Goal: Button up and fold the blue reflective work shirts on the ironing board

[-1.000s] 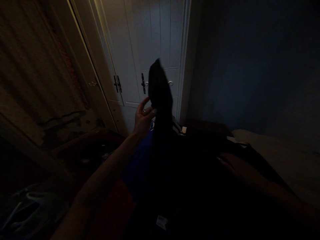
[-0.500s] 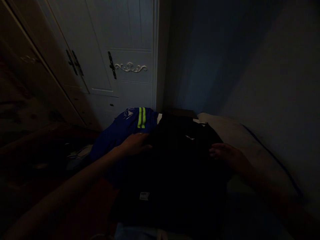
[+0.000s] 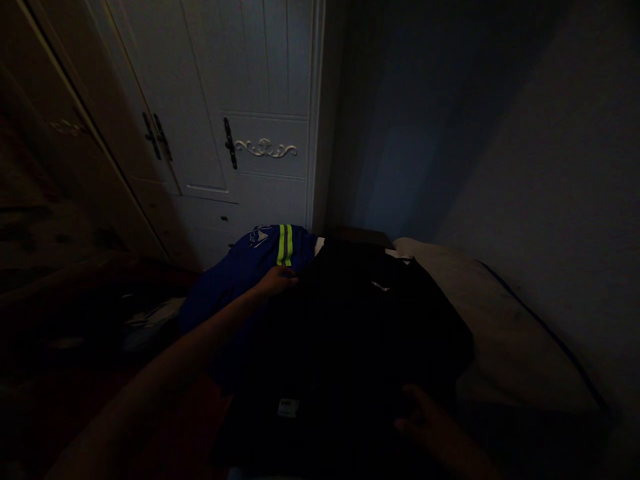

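The room is very dark. A black garment [image 3: 360, 333] lies spread flat on the bed, a small white tag showing near its front edge. My left hand [image 3: 276, 281] reaches out to the garment's far left edge, next to a blue garment with yellow-green stripes [image 3: 260, 257]; its fingers are curled at the black cloth's edge, and a grip cannot be made out. My right hand [image 3: 423, 417] rests low on the black garment near its front right part, fingers too dim to read.
White wardrobe doors with dark handles [image 3: 230, 143] stand behind the bed at the left. A pale sheet or mattress [image 3: 495, 320] runs along the right beside a dark blue wall. Red cloth [image 3: 200, 427] lies at the lower left.
The black garment that my left hand held up has come down flat on the bed. My right hand has drawn back from the garment's right side towards its front edge.
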`<state>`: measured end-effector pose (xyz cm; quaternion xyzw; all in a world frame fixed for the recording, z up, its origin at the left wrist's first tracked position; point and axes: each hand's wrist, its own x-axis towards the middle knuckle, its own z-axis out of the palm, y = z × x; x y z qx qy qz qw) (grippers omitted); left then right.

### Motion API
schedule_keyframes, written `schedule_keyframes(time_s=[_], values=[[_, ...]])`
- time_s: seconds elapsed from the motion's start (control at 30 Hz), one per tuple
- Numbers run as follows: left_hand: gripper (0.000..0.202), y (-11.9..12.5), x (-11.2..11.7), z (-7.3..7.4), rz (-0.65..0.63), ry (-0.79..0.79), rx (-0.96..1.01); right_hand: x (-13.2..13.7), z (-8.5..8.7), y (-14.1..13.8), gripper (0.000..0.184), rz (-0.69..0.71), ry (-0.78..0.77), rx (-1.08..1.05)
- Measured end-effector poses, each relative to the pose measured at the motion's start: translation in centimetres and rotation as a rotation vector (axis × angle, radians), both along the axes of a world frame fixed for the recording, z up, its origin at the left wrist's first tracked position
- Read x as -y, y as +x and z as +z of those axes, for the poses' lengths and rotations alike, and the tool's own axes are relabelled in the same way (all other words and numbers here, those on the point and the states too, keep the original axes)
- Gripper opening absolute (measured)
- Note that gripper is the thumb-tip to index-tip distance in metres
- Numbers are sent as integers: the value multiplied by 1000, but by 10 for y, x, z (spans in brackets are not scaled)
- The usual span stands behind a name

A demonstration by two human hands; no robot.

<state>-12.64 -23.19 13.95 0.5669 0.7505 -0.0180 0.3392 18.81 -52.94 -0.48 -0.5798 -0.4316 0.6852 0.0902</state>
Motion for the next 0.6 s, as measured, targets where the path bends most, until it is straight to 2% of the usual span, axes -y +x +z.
schedule_keyframes(time_s=[0.07, 0.17, 0.27, 0.4, 0.47, 0.53, 0.6], values=[[10, -8, -1, -1, 32, 11, -23, -3, 0, -12, 81, -26, -15, -10], [11, -16, -5, -1, 0, 51, -96, -15, 7, -18, 69, -71, -17, -77], [17, -15, -15, 2, -86, 98, -182, -27, 11, -15, 77, -108, -78, -164], [30, 3, -25, 10, -204, 116, -269, -30, 2, -10, 81, -183, -68, -142], [43, 16, -23, 11, -362, 173, -282, -23, -6, -11, 77, -179, -41, -131], [56, 28, -18, 5, -642, 208, -269, -11, -11, -13, 76, -170, -42, -112], [63, 34, -11, -7, -886, 158, -266, 3, -12, -16, 82, -139, -56, -93]])
